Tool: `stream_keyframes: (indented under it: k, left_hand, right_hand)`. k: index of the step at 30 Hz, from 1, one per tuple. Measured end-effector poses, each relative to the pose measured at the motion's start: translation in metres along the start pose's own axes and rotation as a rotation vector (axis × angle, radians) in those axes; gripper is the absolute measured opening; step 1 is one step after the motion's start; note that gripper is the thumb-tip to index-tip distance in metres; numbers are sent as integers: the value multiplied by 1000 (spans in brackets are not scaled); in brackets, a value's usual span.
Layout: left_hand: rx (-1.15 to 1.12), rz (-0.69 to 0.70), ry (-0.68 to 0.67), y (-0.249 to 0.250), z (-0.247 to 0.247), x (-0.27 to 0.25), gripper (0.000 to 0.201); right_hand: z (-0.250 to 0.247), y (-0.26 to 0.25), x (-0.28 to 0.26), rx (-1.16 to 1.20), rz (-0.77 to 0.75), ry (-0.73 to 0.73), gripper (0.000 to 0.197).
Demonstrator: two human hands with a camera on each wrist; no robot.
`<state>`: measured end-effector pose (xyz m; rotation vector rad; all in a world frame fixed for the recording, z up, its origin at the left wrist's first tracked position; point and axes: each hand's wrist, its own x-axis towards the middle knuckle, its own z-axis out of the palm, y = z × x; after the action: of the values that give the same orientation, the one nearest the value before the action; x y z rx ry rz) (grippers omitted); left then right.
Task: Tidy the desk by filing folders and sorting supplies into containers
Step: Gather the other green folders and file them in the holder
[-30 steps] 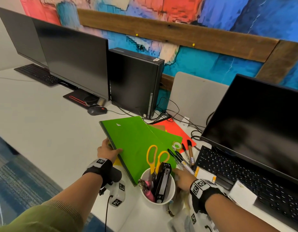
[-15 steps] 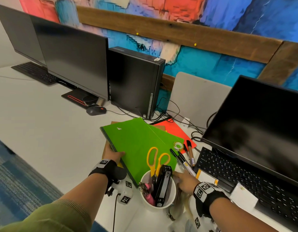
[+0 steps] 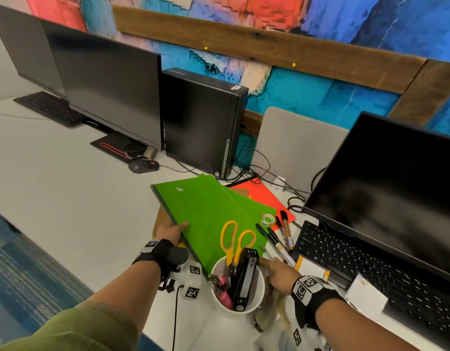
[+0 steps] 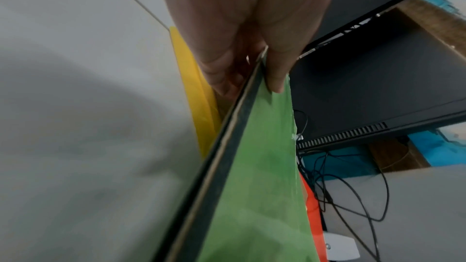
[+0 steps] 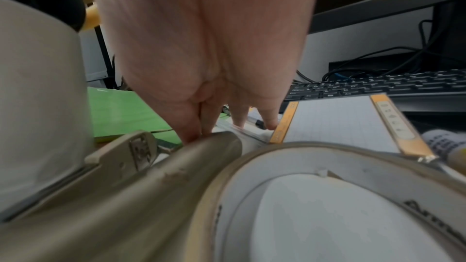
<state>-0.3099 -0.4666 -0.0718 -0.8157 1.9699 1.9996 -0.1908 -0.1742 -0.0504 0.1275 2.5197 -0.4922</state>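
Green folder (image 3: 208,219): bright green with a dark spine edge, being pinched at its near-left edge and lying tilted over the other folders.
Second green folder (image 3: 251,206): lying partly under the first, its far edge showing.
Red folder (image 3: 264,193): lying flat on the counter (image 3: 67,188), under the green ones.
White cup (image 3: 246,297): standing upright at the near edge, holding yellow-handled scissors (image 3: 234,239), a black stapler (image 3: 245,274) and a pink item.
Markers (image 3: 277,239): lying loose beside the keyboard.
Tape roll (image 3: 267,219): resting on the green folder's corner.
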Motion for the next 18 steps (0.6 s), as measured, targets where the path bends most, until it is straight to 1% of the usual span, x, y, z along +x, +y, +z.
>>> stream_keyframes:
  k: [2,4,6,7,8,9,11,15,18]
  left_hand:
    - [-22,2,-36,6,-1,-4,24]
    - [-72,27,-75,13,-1,-12,17]
    - [-165,77,-112,22,1,-25,9]
    - [-208,114,-119,28,3,-33,9]
    - [-245,154,-121,34,5,-38,18]
    - [-271,199,-113,40,6,-43,27]
    - [-271,284,-60,51,5,-51,32]
    - [-165,445,26,72,3,-68,15]
    - [-97,574,49,86,3,-78,13]
  right_hand:
    - [-2,-1,-1,-4,5,4,60]
    - [-4,-2,-5,1,15,14,59]
    - [-4,-2,-9,6,25,32,55]
    - [-5,-1,-11,13,29,40,53]
    - [-6,-1,-13,27,28,47,52]
    - [-8,-1,-14,47,21,58,52]
    - [-13,-3,-19,113,12,82,51]
    - [-25,-5,-24,219,20,166,48]
    - [-34,-11,-27,216,-11,243,43]
